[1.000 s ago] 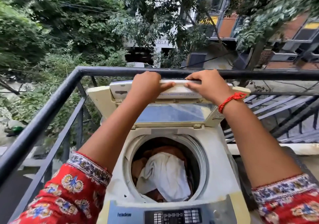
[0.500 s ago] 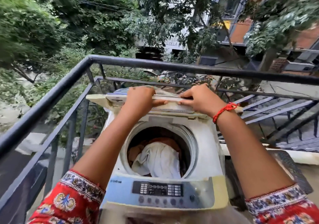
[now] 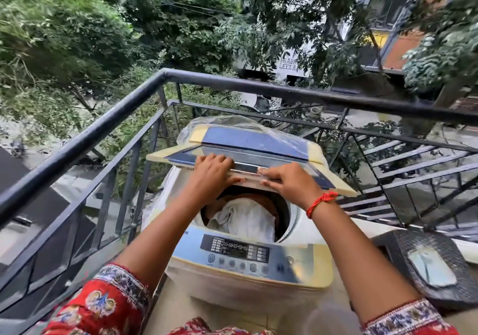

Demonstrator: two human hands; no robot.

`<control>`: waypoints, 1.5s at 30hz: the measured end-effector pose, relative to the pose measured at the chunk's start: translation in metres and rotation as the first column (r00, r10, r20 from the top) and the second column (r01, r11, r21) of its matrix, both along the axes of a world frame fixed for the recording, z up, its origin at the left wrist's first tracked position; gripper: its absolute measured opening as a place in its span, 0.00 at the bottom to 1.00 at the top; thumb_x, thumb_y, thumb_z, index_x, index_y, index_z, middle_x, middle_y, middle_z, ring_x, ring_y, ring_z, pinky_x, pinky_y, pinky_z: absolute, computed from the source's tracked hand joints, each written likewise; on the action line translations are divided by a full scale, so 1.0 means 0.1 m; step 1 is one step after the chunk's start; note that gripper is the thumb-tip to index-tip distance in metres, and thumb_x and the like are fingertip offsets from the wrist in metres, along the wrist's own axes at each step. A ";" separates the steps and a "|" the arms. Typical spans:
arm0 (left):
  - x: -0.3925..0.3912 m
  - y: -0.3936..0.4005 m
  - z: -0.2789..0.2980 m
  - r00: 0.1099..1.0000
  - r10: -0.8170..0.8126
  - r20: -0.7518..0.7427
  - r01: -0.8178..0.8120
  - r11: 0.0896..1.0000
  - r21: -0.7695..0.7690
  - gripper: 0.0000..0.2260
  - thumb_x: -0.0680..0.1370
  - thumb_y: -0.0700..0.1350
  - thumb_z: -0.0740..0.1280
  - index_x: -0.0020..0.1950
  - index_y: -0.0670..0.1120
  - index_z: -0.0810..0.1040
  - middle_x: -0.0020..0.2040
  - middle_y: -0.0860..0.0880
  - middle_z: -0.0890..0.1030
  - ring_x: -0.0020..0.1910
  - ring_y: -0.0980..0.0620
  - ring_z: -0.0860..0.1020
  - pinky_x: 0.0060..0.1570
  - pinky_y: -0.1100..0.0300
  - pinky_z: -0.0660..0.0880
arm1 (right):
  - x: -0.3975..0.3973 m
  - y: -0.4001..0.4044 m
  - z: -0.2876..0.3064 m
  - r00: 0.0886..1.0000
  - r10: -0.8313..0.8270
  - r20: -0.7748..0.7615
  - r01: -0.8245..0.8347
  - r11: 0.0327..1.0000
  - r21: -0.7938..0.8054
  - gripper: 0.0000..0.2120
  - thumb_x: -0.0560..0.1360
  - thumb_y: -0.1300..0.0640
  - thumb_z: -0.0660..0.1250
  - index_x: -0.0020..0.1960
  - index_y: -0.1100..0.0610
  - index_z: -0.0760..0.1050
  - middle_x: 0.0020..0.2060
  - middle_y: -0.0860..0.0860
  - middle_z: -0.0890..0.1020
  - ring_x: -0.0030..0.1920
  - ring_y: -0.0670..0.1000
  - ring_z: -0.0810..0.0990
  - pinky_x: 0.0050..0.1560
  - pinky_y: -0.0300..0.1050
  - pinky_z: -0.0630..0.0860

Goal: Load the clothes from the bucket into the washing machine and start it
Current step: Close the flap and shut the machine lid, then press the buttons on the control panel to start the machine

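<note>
Both hands grip the front edge of the washing machine's (image 3: 248, 265) folding lid (image 3: 248, 151). The left hand (image 3: 210, 170) and right hand (image 3: 287, 182) sit side by side, fingers curled over the edge. The lid hangs partly lowered above the drum, where the clothes (image 3: 245, 217) lie just below the fingers.

Clothes (image 3: 243, 218) lie in the washing machine (image 3: 305, 231), control panel (image 3: 238, 253) in front, railing (image 3: 258, 86) behind.
</note>
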State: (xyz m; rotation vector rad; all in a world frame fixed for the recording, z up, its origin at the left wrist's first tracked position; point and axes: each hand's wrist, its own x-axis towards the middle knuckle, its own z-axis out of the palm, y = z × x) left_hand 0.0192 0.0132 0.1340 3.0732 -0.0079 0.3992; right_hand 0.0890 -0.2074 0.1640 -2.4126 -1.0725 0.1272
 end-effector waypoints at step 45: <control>-0.02 -0.01 -1.19 0.684 0.029 -0.729 -0.289 0.928 -0.234 0.13 0.70 0.46 0.76 0.52 0.44 0.84 0.52 0.42 0.84 0.51 0.40 0.82 0.45 0.56 0.75 | -0.15 0.49 -1.23 0.824 -0.391 -0.409 0.116 0.824 -0.554 0.13 0.62 0.54 0.81 0.45 0.54 0.86 0.44 0.50 0.87 0.41 0.42 0.79 0.43 0.34 0.70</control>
